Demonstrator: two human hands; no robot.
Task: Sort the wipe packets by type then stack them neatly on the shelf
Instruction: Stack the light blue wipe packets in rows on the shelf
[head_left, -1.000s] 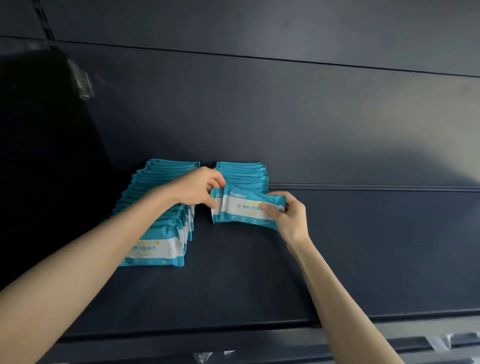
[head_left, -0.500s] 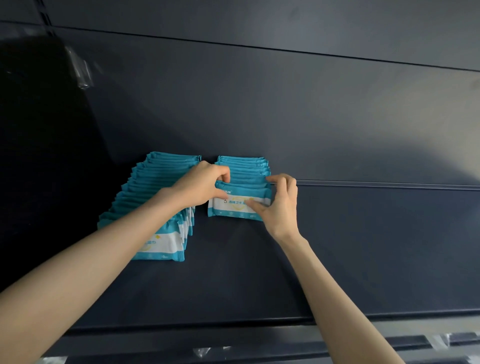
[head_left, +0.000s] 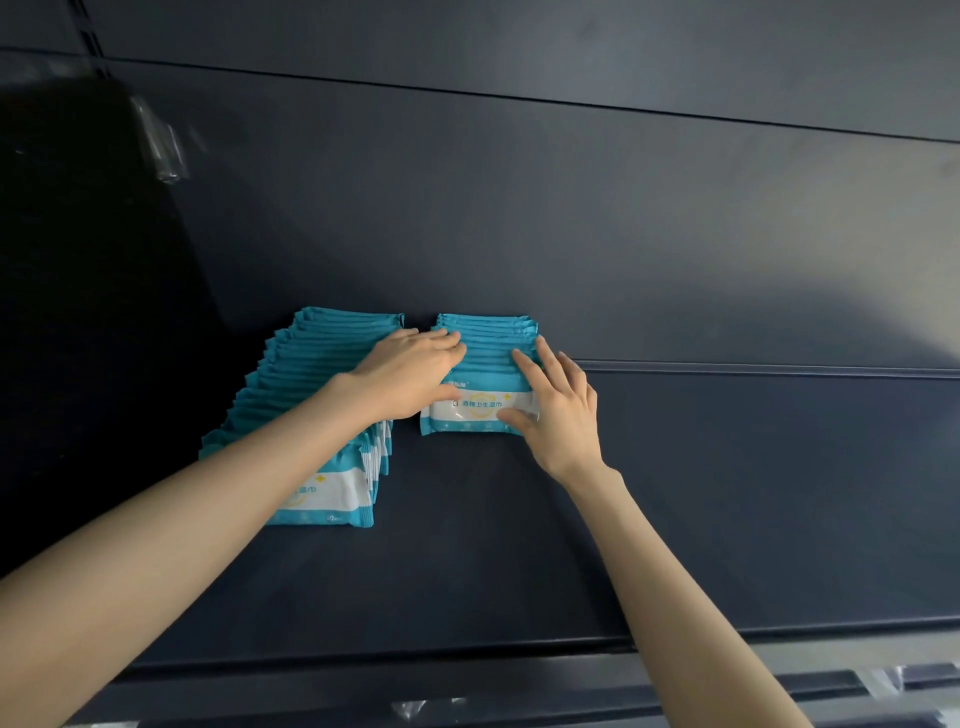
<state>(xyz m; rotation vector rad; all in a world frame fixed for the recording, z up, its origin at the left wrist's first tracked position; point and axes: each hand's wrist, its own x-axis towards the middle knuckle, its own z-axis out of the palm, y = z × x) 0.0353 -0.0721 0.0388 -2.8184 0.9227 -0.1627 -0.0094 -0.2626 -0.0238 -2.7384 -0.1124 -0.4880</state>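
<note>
Glossy plastic wipe packets (head_left: 480, 410) lie on a matt, smooth shelf (head_left: 727, 519).

Wipe packets (head_left: 480, 410) were teal with a white centre band bearing teal lettering and a yellow emblem. The shelf (head_left: 727, 519) and its back panel (head_left: 571, 208) were dark navy.

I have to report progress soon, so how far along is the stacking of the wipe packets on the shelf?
Done: a long left row and a shorter right row of teal packets stand on the shelf. In hand: the left hand and right hand press flat on the right row, squaring its front packet. Left: no loose packets show, so I cannot tell.
</note>
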